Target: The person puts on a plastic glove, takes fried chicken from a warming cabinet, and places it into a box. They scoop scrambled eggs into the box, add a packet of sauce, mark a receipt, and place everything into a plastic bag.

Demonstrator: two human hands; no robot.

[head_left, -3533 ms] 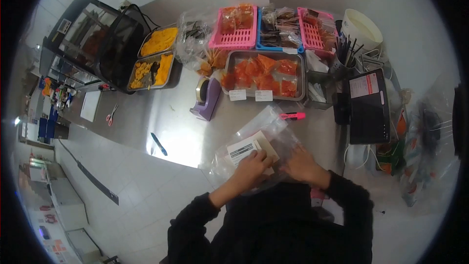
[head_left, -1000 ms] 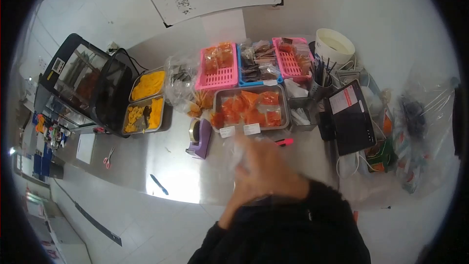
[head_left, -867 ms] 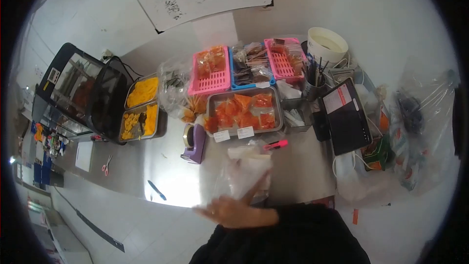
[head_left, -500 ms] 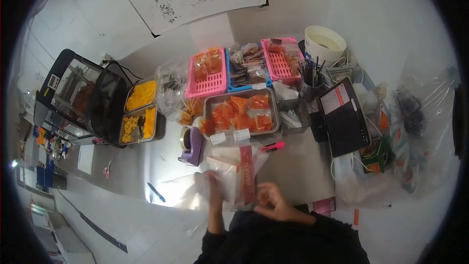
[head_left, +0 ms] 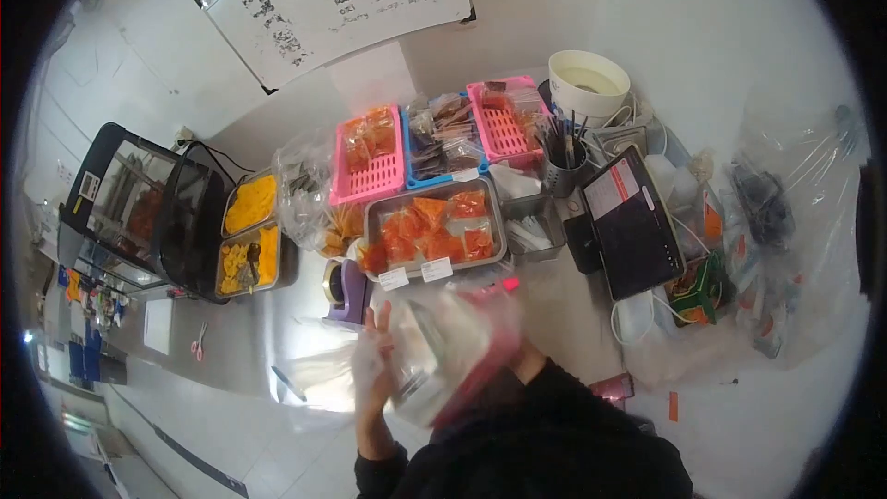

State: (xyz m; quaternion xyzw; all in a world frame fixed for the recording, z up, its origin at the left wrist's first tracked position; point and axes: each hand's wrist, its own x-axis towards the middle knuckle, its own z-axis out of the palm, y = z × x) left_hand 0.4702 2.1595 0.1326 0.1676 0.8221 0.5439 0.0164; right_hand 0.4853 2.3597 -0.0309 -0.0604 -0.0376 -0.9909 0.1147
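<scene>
A clear plastic bag with a red strip (head_left: 439,351), blurred by motion, is raised over the table's front edge. My left hand (head_left: 374,360) is at the bag's left side, with fingers stretched upward and apart and thin clear plastic around it. On the bag's right side is my right hand (head_left: 528,360); only its back part and wrist show, and the bag hides its fingers. Behind the bag stand a purple tape dispenser (head_left: 347,294) and a metal tray (head_left: 501,242) of orange packets. A pink marker (head_left: 508,286) is partly covered.
Pink baskets (head_left: 370,187) and a blue basket (head_left: 445,172) stand at the back. Trays of yellow food (head_left: 249,203) and a dark display case (head_left: 185,231) are left. A tablet (head_left: 637,231), pen cup (head_left: 562,171) and white bucket (head_left: 589,83) are right. Scissors (head_left: 199,342) and a blue pen (head_left: 289,384) lie left.
The bag has been lifted and spread, its red strip tilting to the right. My left hand's fingers have stretched upward. My right hand has moved behind the bag. The view has shifted slightly.
</scene>
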